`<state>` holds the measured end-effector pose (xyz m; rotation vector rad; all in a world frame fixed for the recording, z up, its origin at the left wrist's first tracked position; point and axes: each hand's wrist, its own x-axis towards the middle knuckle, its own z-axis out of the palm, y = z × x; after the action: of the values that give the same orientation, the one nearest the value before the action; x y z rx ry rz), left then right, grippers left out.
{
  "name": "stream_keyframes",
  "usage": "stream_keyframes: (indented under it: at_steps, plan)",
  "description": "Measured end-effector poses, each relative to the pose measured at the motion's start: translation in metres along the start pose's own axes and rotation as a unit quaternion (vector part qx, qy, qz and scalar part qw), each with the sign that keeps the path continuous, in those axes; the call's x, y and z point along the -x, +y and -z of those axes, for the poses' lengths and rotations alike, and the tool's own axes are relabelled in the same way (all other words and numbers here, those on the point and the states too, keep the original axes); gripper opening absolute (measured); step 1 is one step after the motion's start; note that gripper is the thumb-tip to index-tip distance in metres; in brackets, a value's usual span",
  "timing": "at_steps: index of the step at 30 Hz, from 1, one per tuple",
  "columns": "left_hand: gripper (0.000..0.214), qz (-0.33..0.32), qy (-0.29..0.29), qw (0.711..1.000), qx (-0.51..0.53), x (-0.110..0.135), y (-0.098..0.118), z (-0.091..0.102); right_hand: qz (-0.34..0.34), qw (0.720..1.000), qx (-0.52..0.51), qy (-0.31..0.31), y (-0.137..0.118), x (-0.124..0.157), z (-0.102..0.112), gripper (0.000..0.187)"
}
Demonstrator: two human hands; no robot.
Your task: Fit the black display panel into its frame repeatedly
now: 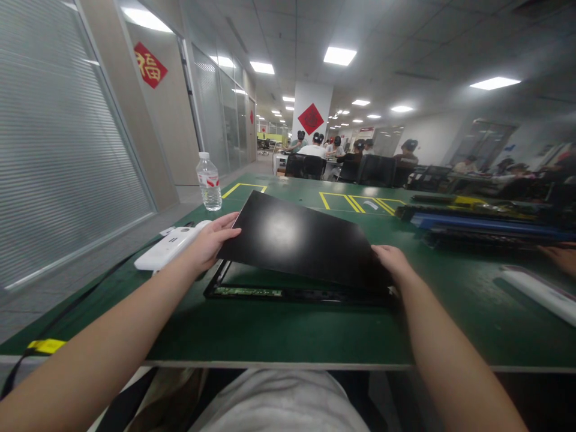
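Between my two hands a flat black screen panel [306, 240] is held tilted, a round patch of light reflecting off its face. My left hand [216, 240] grips its left edge, thumb on the front and fingers behind. The right edge is pinched by my right hand [390, 261]. Beneath the panel lies a thin black frame [324, 296] on the green table, partly hidden by it. A green circuit board strip [249, 292] shows along the frame's near side. Whether the panel touches the frame at its lower right corner I cannot tell.
A water bottle [209, 182] and a white power strip-like device [168, 249] stand left on the green table [288, 342]. Dark and blue parts [450, 222] are stacked at right, near a white bar [540, 294] and another person's hand [560, 257]. People sit farther back.
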<state>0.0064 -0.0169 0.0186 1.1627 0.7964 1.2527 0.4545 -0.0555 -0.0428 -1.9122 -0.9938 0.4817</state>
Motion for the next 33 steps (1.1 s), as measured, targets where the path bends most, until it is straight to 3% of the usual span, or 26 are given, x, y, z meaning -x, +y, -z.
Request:
stream_keyframes:
  at_steps: [3,5,9,16,21,24,27,30,33]
  plan:
    - [0.059,-0.008,0.004,1.000,-0.015,0.001,-0.001,0.000,0.012,0.991,-0.131,-0.028,-0.007,0.003,0.002,0.034]
    - [0.061,-0.010,0.008,1.000,-0.017,0.000,-0.004,0.001,0.012,0.987,-0.158,-0.016,-0.010,0.002,0.004,0.037]
    - [0.064,-0.010,0.013,1.000,-0.012,-0.003,-0.008,0.003,0.006,0.996,-0.078,0.051,-0.007,-0.003,0.005,0.040]
    - [0.071,-0.041,-0.004,0.999,-0.020,0.000,-0.008,0.002,0.022,0.998,0.022,0.052,0.005,-0.008,-0.002,0.048]
    - [0.071,-0.064,0.004,0.997,-0.035,0.002,-0.006,0.000,0.023,0.992,-0.123,0.036,0.001,-0.006,0.001,0.039]
    - [0.071,-0.090,0.020,0.996,-0.020,0.001,-0.003,0.002,0.003,0.972,-0.230,0.036,-0.007,-0.003,0.008,0.042]
    - [0.070,-0.100,0.037,0.994,-0.008,0.000,0.001,0.004,0.035,0.949,-0.314,-0.008,-0.015,0.003,0.019,0.050]
    - [0.067,-0.093,0.040,0.995,-0.003,0.000,0.003,0.004,0.111,0.932,-0.343,-0.038,-0.017,0.009,0.030,0.049]
    - [0.067,-0.089,0.038,0.995,-0.012,-0.001,0.003,0.003,0.139,0.940,-0.311,-0.024,-0.016,0.015,0.034,0.051]
